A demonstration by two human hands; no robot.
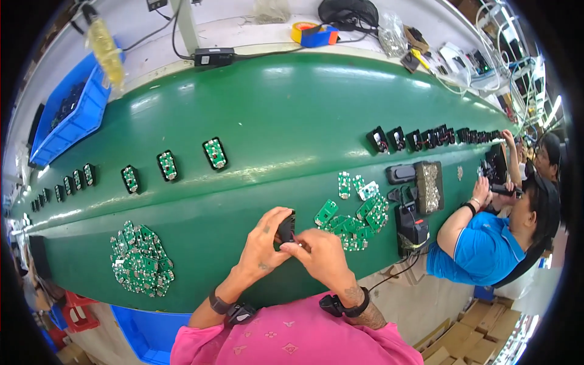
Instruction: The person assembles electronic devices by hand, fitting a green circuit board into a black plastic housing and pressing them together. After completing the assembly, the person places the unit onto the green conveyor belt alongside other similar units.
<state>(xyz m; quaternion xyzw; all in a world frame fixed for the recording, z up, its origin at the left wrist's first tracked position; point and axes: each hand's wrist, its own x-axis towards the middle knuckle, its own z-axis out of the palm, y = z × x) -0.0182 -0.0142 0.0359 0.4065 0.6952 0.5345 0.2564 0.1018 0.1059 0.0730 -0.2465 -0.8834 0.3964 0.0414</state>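
Observation:
My left hand is closed around a small black plastic housing, tilted up in front of my chest. The fingers of my right hand are pinched together at its lower right edge. What lies inside the housing is mostly hidden by my hands. Just beyond my right hand, loose green circuit boards are spread on the green work surface. A denser heap of green boards lies to my left.
Black housings with green boards line the far strip at left. Open black housings stand in a row at right. A blue bin sits far left. Near a black device, a co-worker in blue works at right.

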